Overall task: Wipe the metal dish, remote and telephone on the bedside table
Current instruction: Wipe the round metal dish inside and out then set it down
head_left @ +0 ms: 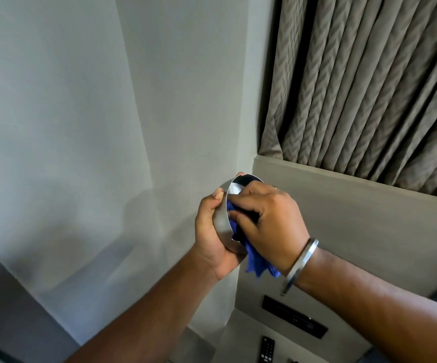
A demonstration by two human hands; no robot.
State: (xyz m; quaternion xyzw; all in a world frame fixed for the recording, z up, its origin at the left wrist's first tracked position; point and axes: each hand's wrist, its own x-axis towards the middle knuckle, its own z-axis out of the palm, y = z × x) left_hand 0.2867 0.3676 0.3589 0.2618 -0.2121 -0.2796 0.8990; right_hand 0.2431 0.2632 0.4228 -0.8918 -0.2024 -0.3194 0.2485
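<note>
My left hand [211, 231] grips the metal dish [222, 221] by its rim and holds it up on edge in front of the wall. Inside the dish, my right hand [267, 221] presses a bunched blue cloth [258, 263] against the shiny inner face; the cloth's tail hangs below the wrist, which wears a metal bangle. The black remote [266, 349] lies on the bedside table [241, 344] at the bottom of the view. The telephone is not in view.
A grey wall fills the left and middle. A grey panel [356, 218] with a dark switch plate [294, 317] stands behind the table. Patterned grey curtains [369, 82] hang at the upper right.
</note>
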